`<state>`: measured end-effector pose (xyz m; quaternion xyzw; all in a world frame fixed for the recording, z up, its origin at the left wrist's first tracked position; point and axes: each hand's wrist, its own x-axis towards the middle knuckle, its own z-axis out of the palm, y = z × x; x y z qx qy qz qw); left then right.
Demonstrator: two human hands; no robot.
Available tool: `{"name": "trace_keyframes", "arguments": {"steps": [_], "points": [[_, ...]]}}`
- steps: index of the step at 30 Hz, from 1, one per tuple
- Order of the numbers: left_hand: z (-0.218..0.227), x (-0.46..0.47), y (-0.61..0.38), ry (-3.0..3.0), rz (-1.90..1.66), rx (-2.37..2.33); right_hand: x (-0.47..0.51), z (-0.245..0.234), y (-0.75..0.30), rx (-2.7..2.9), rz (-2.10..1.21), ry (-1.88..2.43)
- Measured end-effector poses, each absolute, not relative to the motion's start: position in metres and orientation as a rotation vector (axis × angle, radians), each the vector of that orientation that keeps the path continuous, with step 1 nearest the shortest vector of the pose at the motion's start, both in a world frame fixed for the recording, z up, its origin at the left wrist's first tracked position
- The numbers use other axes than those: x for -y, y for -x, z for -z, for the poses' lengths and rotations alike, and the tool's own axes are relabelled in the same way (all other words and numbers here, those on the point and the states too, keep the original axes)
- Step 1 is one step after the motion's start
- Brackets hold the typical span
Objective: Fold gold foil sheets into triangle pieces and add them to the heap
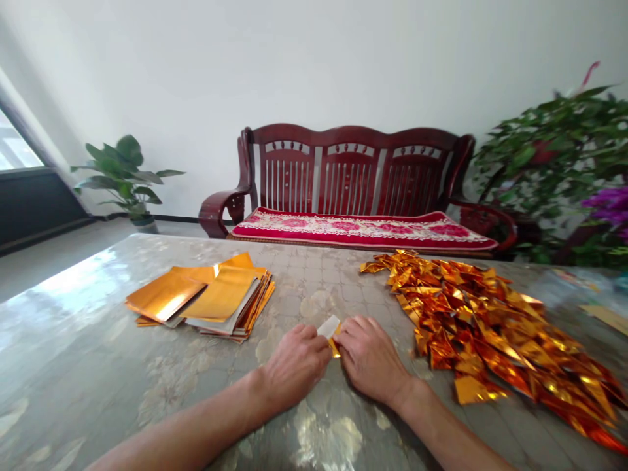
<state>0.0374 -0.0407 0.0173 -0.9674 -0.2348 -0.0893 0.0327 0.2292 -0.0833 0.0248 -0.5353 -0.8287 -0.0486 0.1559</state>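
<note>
One small gold-and-white paper [328, 326] is lying over the desk [98, 366], directly between my left hand [298, 363] and right hand [370, 356]; both are pinching it, neither clearly nearer. Its pale part is facing away from me; the hands are hiding its long axis.
</note>
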Motion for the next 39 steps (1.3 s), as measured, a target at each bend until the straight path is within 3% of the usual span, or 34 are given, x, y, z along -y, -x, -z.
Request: {"name": "trace_keyframes", "arguments": {"steps": [4,11,24,31,39], "points": [[-0.015,0.027,-0.033,2.961,0.386,1.01,0.081,-0.026,-0.229,2.354,0.106,1.581],[-0.018,0.024,-0.033,2.978,0.489,1.324,0.06,-0.01,-0.24,2.115,-0.239,1.51],[-0.027,0.006,-0.033,2.987,0.289,1.684,0.042,-0.013,-0.249,2.104,-0.443,1.666],[-0.023,0.006,-0.038,3.071,0.378,1.731,0.04,-0.011,-0.25,2.081,-0.443,1.614],[-0.021,0.018,-0.036,3.039,0.449,1.44,0.04,-0.005,-0.253,2.078,-0.434,1.528]]}}
